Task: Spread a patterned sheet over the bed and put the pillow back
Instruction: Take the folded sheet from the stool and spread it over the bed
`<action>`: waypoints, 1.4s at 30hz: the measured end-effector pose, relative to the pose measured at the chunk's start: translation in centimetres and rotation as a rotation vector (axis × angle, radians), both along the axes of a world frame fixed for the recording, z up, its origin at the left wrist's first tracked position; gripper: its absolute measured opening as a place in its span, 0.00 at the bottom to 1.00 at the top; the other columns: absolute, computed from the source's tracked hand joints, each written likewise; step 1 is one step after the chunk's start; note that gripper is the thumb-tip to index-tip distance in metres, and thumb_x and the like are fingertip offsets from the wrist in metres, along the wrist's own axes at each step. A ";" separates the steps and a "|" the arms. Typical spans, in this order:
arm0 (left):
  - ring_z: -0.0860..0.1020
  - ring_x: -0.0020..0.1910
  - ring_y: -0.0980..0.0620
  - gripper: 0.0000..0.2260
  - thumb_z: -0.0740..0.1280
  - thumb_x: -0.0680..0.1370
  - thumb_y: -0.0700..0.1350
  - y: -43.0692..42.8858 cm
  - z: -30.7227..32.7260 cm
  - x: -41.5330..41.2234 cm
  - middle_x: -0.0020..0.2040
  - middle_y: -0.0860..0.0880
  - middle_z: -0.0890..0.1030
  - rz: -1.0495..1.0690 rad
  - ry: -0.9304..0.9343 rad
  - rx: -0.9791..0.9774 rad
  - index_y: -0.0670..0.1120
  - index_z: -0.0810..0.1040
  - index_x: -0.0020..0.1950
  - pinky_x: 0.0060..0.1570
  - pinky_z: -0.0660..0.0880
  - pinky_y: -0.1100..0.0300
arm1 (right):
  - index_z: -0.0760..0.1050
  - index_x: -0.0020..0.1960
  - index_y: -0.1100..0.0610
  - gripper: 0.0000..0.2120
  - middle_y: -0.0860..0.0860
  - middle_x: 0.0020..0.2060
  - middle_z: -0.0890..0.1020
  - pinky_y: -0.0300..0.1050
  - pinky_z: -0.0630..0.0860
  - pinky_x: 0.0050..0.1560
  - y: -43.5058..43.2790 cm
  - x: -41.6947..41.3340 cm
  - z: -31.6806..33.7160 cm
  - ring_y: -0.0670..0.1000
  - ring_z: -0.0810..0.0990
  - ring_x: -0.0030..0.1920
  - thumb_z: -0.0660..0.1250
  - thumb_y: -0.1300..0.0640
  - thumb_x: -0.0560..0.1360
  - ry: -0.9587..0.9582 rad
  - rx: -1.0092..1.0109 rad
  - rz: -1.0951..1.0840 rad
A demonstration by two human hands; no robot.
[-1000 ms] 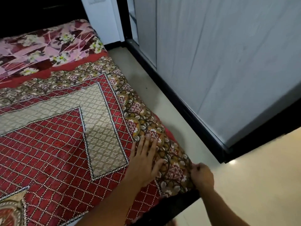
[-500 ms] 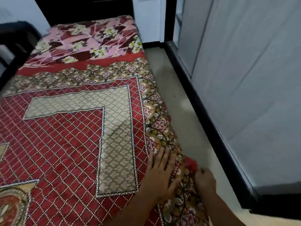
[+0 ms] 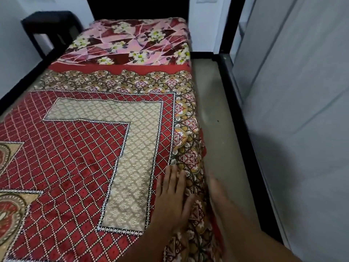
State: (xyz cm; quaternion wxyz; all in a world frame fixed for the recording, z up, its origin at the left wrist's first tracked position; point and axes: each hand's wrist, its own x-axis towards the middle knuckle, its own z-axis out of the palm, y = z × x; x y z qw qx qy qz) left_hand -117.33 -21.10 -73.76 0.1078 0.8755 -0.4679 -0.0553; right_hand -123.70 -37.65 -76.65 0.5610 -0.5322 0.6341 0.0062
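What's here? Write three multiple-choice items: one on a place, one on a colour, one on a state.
1. Where does the pink floral cloth lie?
A. Past the far edge of the patterned sheet
B. On the floor
C. Over the wardrobe door
2. The sheet's lattice field is mainly:
A. Blue
B. Red
C. Green
3. The left hand is:
A. Clenched in a fist
B. Lifting a pillow
C. Flat on the sheet, fingers straight

Key: 1 A, it covers the head end; 2 B, red diamonds under white dotted lines; 3 C, palm down near the sheet's right border.
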 end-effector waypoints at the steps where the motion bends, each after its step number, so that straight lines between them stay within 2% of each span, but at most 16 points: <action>1: 0.41 0.81 0.45 0.32 0.48 0.84 0.62 -0.3 0.1 0.4 0.83 0.44 0.44 0.023 -0.012 0.006 0.45 0.49 0.83 0.77 0.46 0.41 | 0.74 0.72 0.55 0.44 0.58 0.68 0.77 0.54 0.70 0.68 -0.5 1.3 0.2 0.62 0.76 0.67 0.52 0.22 0.73 -0.013 0.030 0.029; 2: 0.42 0.81 0.44 0.32 0.48 0.84 0.62 -0.6 0.2 0.7 0.83 0.43 0.45 0.022 -0.020 0.019 0.45 0.51 0.83 0.76 0.48 0.40 | 0.75 0.70 0.56 0.41 0.59 0.66 0.78 0.53 0.72 0.67 -1.3 2.1 0.5 0.61 0.77 0.65 0.54 0.25 0.75 -0.015 0.009 0.067; 4: 0.43 0.81 0.44 0.33 0.49 0.84 0.62 -1.2 0.2 0.9 0.83 0.43 0.46 0.009 -0.032 0.047 0.45 0.51 0.83 0.76 0.49 0.39 | 0.78 0.66 0.61 0.26 0.62 0.60 0.81 0.49 0.75 0.59 -2.8 2.3 1.5 0.62 0.79 0.60 0.59 0.41 0.82 0.073 -0.170 0.095; 6: 0.41 0.81 0.44 0.33 0.49 0.84 0.63 -1.7 0.2 0.7 0.83 0.44 0.43 0.014 -0.035 0.073 0.46 0.48 0.83 0.76 0.47 0.39 | 0.79 0.62 0.63 0.19 0.63 0.57 0.82 0.49 0.74 0.55 -4.1 1.3 1.4 0.62 0.79 0.57 0.60 0.49 0.84 0.076 -0.296 0.062; 10: 0.41 0.81 0.43 0.33 0.48 0.83 0.64 -2.5 -0.4 -0.8 0.83 0.43 0.43 -0.035 -0.048 0.137 0.46 0.50 0.83 0.75 0.49 0.39 | 0.81 0.58 0.62 0.17 0.62 0.54 0.83 0.47 0.74 0.52 -3.7 0.1 -0.1 0.58 0.77 0.49 0.62 0.50 0.83 0.062 -0.251 -0.001; 14: 0.44 0.81 0.40 0.36 0.50 0.81 0.65 -3.0 -0.5 -1.8 0.82 0.41 0.45 -0.027 -0.050 0.179 0.45 0.53 0.82 0.73 0.50 0.38 | 0.80 0.60 0.63 0.16 0.60 0.49 0.80 0.45 0.71 0.45 -4.6 2.1 0.7 0.58 0.75 0.45 0.64 0.53 0.82 0.206 -0.185 0.144; 16: 0.46 0.81 0.40 0.37 0.54 0.79 0.64 -3.4 -0.3 -2.0 0.82 0.40 0.46 -0.015 -0.057 0.176 0.44 0.55 0.82 0.73 0.52 0.38 | 0.77 0.62 0.63 0.17 0.60 0.54 0.78 0.50 0.75 0.49 -5.5 3.9 2.0 0.61 0.78 0.51 0.65 0.54 0.79 0.259 -0.395 0.206; 18: 0.46 0.81 0.40 0.37 0.56 0.78 0.63 -3.8 0.1 -2.1 0.82 0.40 0.48 -0.016 -0.041 0.167 0.44 0.55 0.82 0.73 0.54 0.38 | 0.71 0.66 0.61 0.22 0.61 0.61 0.75 0.57 0.76 0.55 -5.2 5.8 3.6 0.63 0.76 0.58 0.66 0.49 0.77 0.169 -0.631 0.227; 21: 0.45 0.81 0.42 0.36 0.54 0.80 0.63 -4.7 -0.1 -2.2 0.82 0.41 0.49 -0.039 -0.049 0.150 0.45 0.54 0.82 0.75 0.53 0.39 | 0.66 0.71 0.60 0.32 0.61 0.63 0.75 0.58 0.77 0.56 -4.8 8.5 4.1 0.64 0.76 0.61 0.63 0.37 0.78 0.090 -0.659 0.349; 24: 0.46 0.81 0.41 0.36 0.56 0.79 0.63 -5.6 -0.4 -2.1 0.82 0.41 0.50 -0.071 -0.054 0.165 0.44 0.56 0.82 0.74 0.53 0.40 | 0.72 0.65 0.59 0.29 0.59 0.59 0.80 0.52 0.76 0.51 -5.7 9.3 3.0 0.63 0.80 0.58 0.57 0.35 0.80 0.144 -0.486 0.420; 30: 0.47 0.81 0.40 0.36 0.60 0.76 0.59 -6.4 -0.7 -2.1 0.82 0.40 0.52 -0.117 -0.031 0.129 0.43 0.59 0.81 0.74 0.51 0.40 | 0.76 0.49 0.56 0.20 0.57 0.47 0.82 0.46 0.68 0.40 -8.5 8.0 3.8 0.60 0.80 0.48 0.53 0.44 0.85 0.101 -0.682 0.512; 33: 0.49 0.81 0.40 0.34 0.60 0.75 0.60 -6.6 -1.2 -1.9 0.81 0.41 0.57 -0.222 -0.070 0.167 0.45 0.67 0.77 0.75 0.50 0.40 | 0.77 0.48 0.57 0.19 0.58 0.46 0.83 0.46 0.66 0.38 -8.4 7.5 2.8 0.58 0.76 0.42 0.55 0.46 0.85 0.126 -0.676 0.500; 36: 0.50 0.81 0.39 0.32 0.60 0.74 0.62 -6.6 -1.9 -1.6 0.79 0.42 0.62 -0.255 -0.101 0.200 0.46 0.73 0.74 0.75 0.50 0.39 | 0.79 0.53 0.61 0.18 0.60 0.50 0.82 0.47 0.73 0.43 -7.5 8.1 2.1 0.60 0.79 0.48 0.55 0.49 0.84 0.186 -0.621 0.363; 39: 0.54 0.80 0.38 0.32 0.60 0.73 0.62 -6.6 -1.7 -1.6 0.78 0.43 0.66 -0.244 -0.083 0.205 0.47 0.73 0.73 0.74 0.51 0.39 | 0.75 0.57 0.58 0.12 0.58 0.56 0.78 0.53 0.74 0.55 -6.2 8.9 3.0 0.58 0.76 0.56 0.59 0.52 0.81 0.103 -0.960 0.331; 40: 0.56 0.79 0.38 0.33 0.60 0.73 0.63 -6.5 -1.6 -1.6 0.77 0.43 0.68 -0.240 -0.076 0.203 0.47 0.73 0.74 0.74 0.51 0.40 | 0.75 0.59 0.57 0.11 0.56 0.59 0.78 0.53 0.73 0.58 -5.3 9.2 3.5 0.57 0.76 0.60 0.60 0.53 0.81 -0.038 -1.089 0.423; 42: 0.59 0.79 0.39 0.36 0.61 0.71 0.63 -6.2 -2.1 -1.9 0.76 0.44 0.69 -0.208 -0.061 0.207 0.48 0.70 0.76 0.76 0.49 0.41 | 0.75 0.65 0.57 0.16 0.55 0.69 0.75 0.53 0.67 0.71 -2.6 9.8 4.7 0.55 0.71 0.71 0.59 0.51 0.82 -0.342 -1.178 0.818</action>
